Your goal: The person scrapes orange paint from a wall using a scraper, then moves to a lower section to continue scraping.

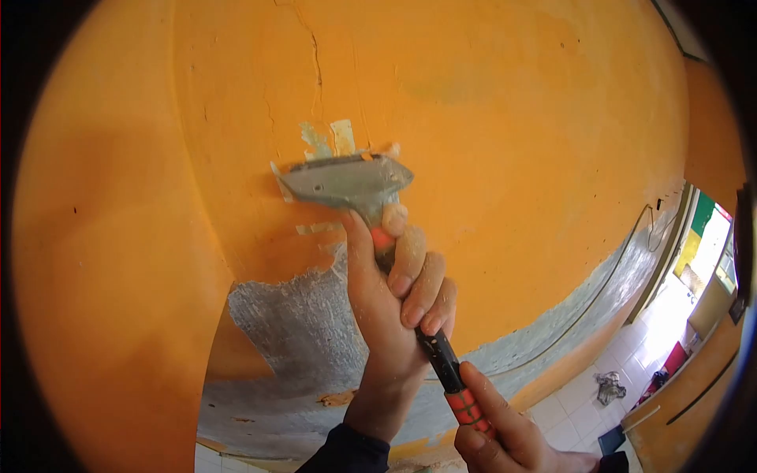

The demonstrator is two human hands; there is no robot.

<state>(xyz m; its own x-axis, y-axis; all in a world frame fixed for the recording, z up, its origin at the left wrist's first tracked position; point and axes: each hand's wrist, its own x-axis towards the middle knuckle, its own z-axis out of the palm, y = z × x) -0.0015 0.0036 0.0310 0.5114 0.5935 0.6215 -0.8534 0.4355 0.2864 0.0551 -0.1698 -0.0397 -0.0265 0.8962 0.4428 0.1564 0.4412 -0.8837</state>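
A wall scraper (347, 181) with a wide grey head and a long black-and-red handle (441, 359) slants up across the view. Its blade edge lies against the orange wall (505, 158), where paint has come off in small pale patches (343, 137). High on the handle, just below the head, my left hand (394, 299) is wrapped around it with the thumb pointing up. My right hand (505, 433) grips the red lower end, index finger laid along the handle. Bits of loose paint cling to the blade.
A crack (317, 63) runs down the wall above the scraper. Lower down, a bare grey band (307, 323) shows below the paint. A thin cable (583, 315) follows the wall at right. White floor tiles (568, 394), a crumpled bag (609, 388) and a bright doorway (694, 260) lie right.
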